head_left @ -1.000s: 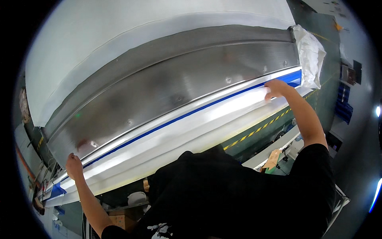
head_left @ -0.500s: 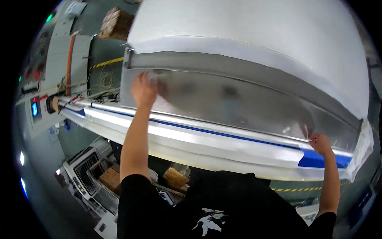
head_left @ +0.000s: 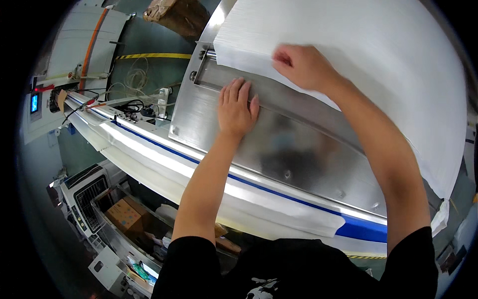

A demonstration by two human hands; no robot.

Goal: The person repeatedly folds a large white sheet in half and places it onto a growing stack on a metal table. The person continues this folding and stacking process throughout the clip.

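My left hand (head_left: 236, 110) lies flat on a shiny metal plate (head_left: 298, 149), its fingers spread toward the plate's far seam. Nothing is in it. My right hand (head_left: 306, 67) is curled into a loose fist above the near edge of a wide white sheet of fabric (head_left: 373, 55). No held thing shows in its fingers, and it is slightly blurred. The fabric covers the far side of the machine and ends along a grey recessed strip (head_left: 279, 89) beyond the plate. A metal roller end (head_left: 211, 54) shows at the fabric's left corner.
A long rail with a blue stripe (head_left: 184, 155) and white cloth (head_left: 284, 199) runs along the near side. Cables (head_left: 137, 107) and a small screen (head_left: 34, 102) are at left. Below stands a bin with a cardboard box (head_left: 127, 217). A brown wrapped bundle (head_left: 179, 17) sits at the far left.
My right hand has moved from the plate's near right edge up and left over the fabric. My left hand has settled flat on the plate. The view has shifted.
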